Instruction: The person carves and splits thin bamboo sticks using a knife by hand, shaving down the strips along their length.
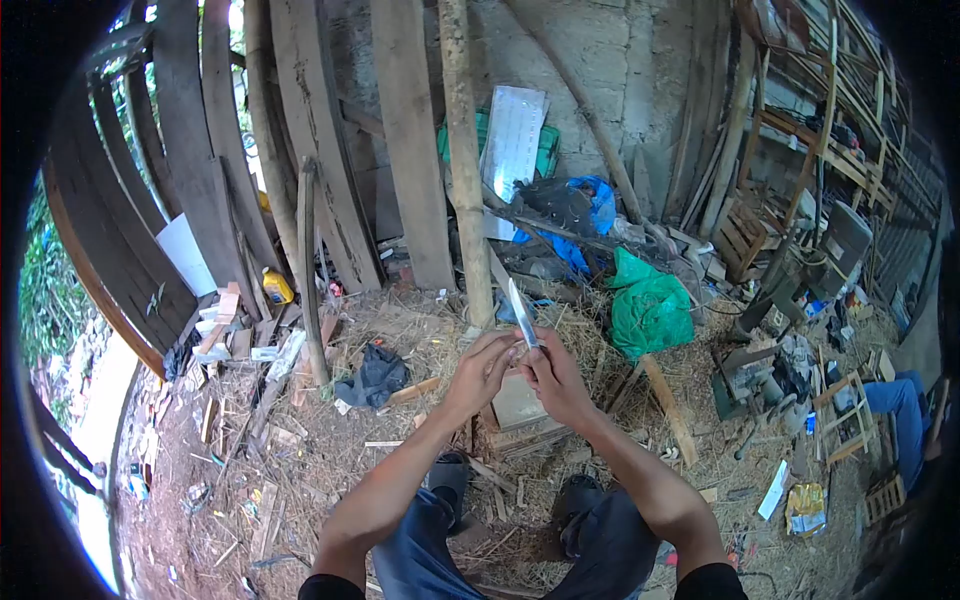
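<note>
One slim knife with a bright metal blade (523, 316): raised between the two hands, its long axis close to upright in the view, tip pointing away from the wearer and leaning slightly left.
Right hand (555, 372): fingers closed around the knife's handle end.
Left hand (484, 368): fingers bent and close together beside the base of the blade; I cannot tell whether they grip anything.
Pale, squared wooden block (519, 402): below the hands, between them and the straw-strewn ground.
Crumpled black plastic bag (374, 377): on the ground left of the hands, contents hidden.
Bulging bright green plastic bag (651, 308): ahead and to the right, contents hidden.
Yellow plastic bottle (278, 288): among scraps at the far left, near the plank wall; its fill cannot be seen.
Flattened yellow-and-white packet (806, 510): on the ground at right, contents unclear.
Blue-trousered leg of another person (890, 408): at the right edge, well apart from the knife.
</note>
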